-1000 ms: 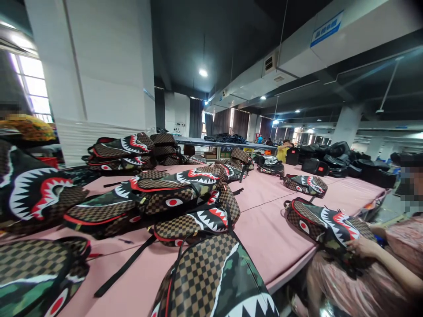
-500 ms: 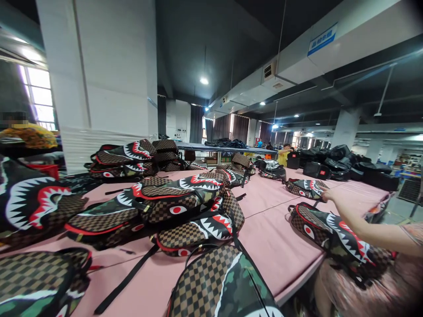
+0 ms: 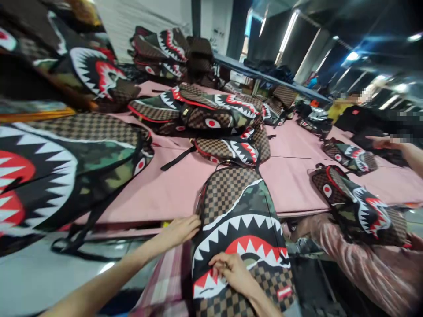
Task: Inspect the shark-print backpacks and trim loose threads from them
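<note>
While the left hand [image 3: 180, 230] lies flat and loosely spread against the left side of the shark-mouth backpack [image 3: 239, 233], holding it there rather than gripping, the right hand [image 3: 231, 270] rests on the printed red mouth with fingers curled; whether they pinch anything I cannot tell. The backpack hangs over the near edge of the pink table [image 3: 172, 193], partly on the person's lap. More backpacks are piled beyond [image 3: 205, 116], and another lies to the right [image 3: 358, 204], above a co-worker's pink sleeve [image 3: 360, 268].
</note>
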The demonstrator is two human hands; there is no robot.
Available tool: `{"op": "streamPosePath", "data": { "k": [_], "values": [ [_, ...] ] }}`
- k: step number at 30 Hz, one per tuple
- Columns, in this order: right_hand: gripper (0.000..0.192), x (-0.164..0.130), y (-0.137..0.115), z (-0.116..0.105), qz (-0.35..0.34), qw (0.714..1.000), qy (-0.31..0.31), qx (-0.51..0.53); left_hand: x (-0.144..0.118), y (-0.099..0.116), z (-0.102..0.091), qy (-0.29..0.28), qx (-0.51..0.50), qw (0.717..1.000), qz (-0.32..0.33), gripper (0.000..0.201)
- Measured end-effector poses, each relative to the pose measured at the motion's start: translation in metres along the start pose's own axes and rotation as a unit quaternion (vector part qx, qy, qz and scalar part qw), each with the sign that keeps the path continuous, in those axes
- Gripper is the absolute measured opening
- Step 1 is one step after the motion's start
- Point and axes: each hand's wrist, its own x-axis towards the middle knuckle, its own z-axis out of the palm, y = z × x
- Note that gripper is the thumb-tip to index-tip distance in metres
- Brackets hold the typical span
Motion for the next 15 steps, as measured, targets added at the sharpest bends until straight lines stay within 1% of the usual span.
{"op": "streamPosePath", "data": {
  "k": [2, 5, 7, 8, 9, 11, 13, 14, 15],
  "values": [
    [0.026, 0.003, 0.005, 0.0, -0.031, 0.999, 0.005, 0.009, -0.007, 0.003, 0.002, -0.019, 0.009, 1.0, -0.003, 0.024],
    [0.025, 0.002, 0.002, -0.002, -0.056, 0.998, 0.012, 0.005, -0.013, 0.009, -0.002, 0.003, 0.017, 1.0, -0.011, 0.028],
    [0.024, 0.001, -0.002, -0.002, -0.061, 0.998, 0.019, 0.0, -0.012, 0.006, -0.009, 0.021, 0.036, 0.999, 0.008, 0.026],
    [0.024, 0.0, -0.003, -0.001, -0.064, 0.998, 0.023, -0.002, -0.008, 0.001, -0.016, 0.028, 0.051, 0.998, 0.019, 0.025],
    [0.024, 0.0, -0.003, 0.0, -0.066, 0.997, 0.027, -0.004, -0.001, -0.007, -0.025, 0.038, 0.069, 0.997, 0.022, 0.023],
    [0.027, 0.001, -0.001, 0.004, -0.069, 0.997, 0.036, -0.008, 0.022, -0.025, -0.05, 0.061, 0.106, 0.992, 0.004, 0.021],
    [0.031, 0.002, 0.002, 0.009, -0.073, 0.996, 0.043, -0.01, 0.051, -0.041, -0.075, 0.079, 0.124, 0.989, -0.028, 0.027],
    [0.031, 0.003, 0.003, 0.01, -0.074, 0.996, 0.043, -0.012, 0.065, -0.045, -0.084, 0.084, 0.122, 0.988, -0.036, 0.031],
    [0.03, 0.004, 0.004, 0.009, -0.076, 0.996, 0.038, -0.018, 0.077, -0.047, -0.089, 0.089, 0.109, 0.989, -0.042, 0.034]
  ]
}}
